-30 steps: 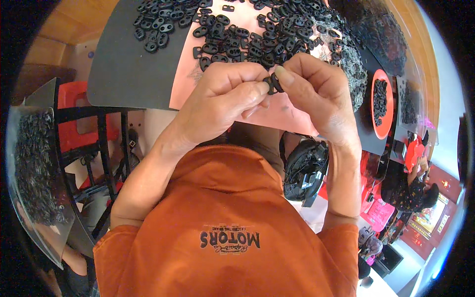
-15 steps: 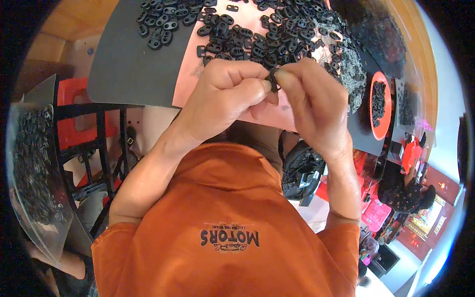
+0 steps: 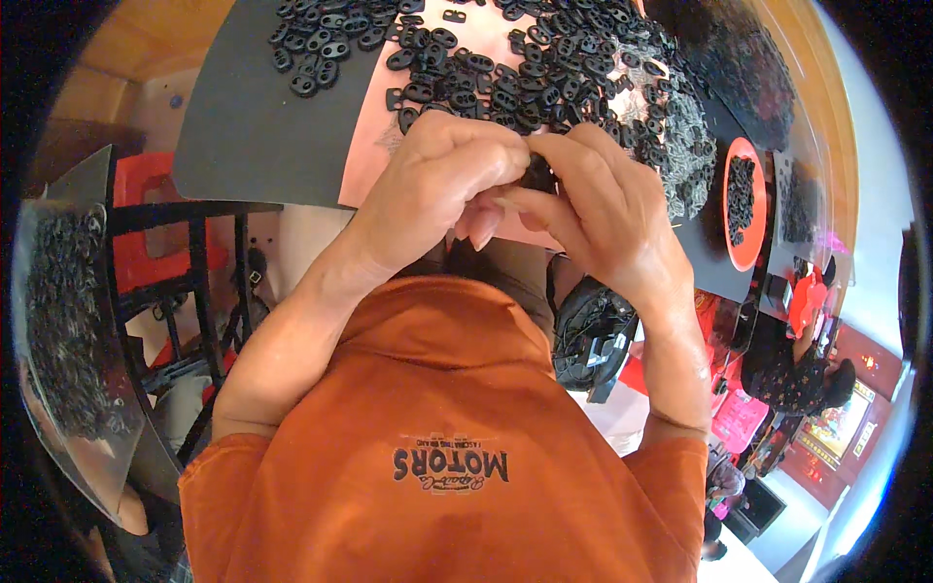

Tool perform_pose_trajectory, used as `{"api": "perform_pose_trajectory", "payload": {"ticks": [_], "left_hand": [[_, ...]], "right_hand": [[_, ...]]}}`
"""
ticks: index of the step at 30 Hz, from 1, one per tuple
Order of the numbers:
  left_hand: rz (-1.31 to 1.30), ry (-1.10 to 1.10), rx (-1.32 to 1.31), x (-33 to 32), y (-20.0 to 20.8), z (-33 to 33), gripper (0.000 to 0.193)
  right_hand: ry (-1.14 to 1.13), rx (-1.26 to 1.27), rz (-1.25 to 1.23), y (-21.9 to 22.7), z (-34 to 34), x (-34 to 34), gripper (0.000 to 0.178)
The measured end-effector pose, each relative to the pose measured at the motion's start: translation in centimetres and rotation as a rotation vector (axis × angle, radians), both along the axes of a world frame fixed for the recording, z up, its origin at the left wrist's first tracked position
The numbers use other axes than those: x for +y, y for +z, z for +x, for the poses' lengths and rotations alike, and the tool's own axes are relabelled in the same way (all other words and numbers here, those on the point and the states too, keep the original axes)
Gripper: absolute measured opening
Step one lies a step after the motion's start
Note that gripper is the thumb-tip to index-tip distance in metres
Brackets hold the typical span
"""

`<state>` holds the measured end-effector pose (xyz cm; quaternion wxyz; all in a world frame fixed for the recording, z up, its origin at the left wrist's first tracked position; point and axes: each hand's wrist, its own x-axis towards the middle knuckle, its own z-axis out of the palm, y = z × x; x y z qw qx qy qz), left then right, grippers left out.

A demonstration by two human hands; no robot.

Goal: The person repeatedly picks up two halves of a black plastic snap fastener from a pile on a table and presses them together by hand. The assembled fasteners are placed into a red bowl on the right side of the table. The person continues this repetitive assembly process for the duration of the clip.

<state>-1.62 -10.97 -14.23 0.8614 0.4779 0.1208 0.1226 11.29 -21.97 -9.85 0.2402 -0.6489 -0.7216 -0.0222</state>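
Person's L hand (image 3: 442,180) and R hand (image 3: 612,204) meet over the near part of a pink sheet (image 3: 364,167), w/ a small black piece (image 3: 538,174) between them, mostly hidden. R thumb and forefinger bend round this piece, grasping it; L fingers are curled, tips obscured — cannot tell whether they grip it too. Just beyond: loose black two-holed pieces (image 3: 525,89), spread over the sheet and, at L, onto the dark tabletop (image 3: 267,131). To R, a heap of greyish parts (image 3: 692,167); farther R, an orange-red dish (image 3: 745,257) containing small black parts, approx. oval in this view.
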Motion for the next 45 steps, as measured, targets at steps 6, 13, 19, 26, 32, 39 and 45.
{"api": "perform_pose_trajectory", "payload": {"ticks": [6, 13, 19, 26, 32, 39, 45], "left_hand": [[0.194, -0.008, 0.034, 0.1, 0.2, 0.5, 0.029], [0.031, -0.033, 0.107, -0.2, 1.2, 0.2, 0.025], [0.082, -0.033, 0.116, -0.3, 0.6, 0.5, 0.025], [0.232, -0.069, 0.078, -0.1, 0.7, 0.5, 0.025], [0.294, -0.024, 0.018, -0.2, 0.8, 0.4, 0.026], [0.342, -0.001, -0.005, -0.6, 0.4, 0.5, 0.026], [0.431, -0.008, -0.03, -0.3, -0.2, 0.6, 0.028]], "right_hand": [[0.048, -0.024, -0.069, 0.4, 0.2, -0.4, 0.048], [0.071, 0.047, -0.008, -0.4, 1.1, -0.8, 0.056], [0.045, 0.01, -0.027, -0.6, 0.9, -0.7, 0.044], [0.1, -0.141, 0.013, -0.3, 1.4, -0.2, 0.039], [-0.019, 0.285, -0.136, -0.2, 0.5, -1.3, 0.032], [-0.232, 1.176, -0.192, -1.9, -2.0, -2.8, 0.015], [-0.224, 1.065, -0.318, -0.2, -1.5, -2.4, 0.019]]}}
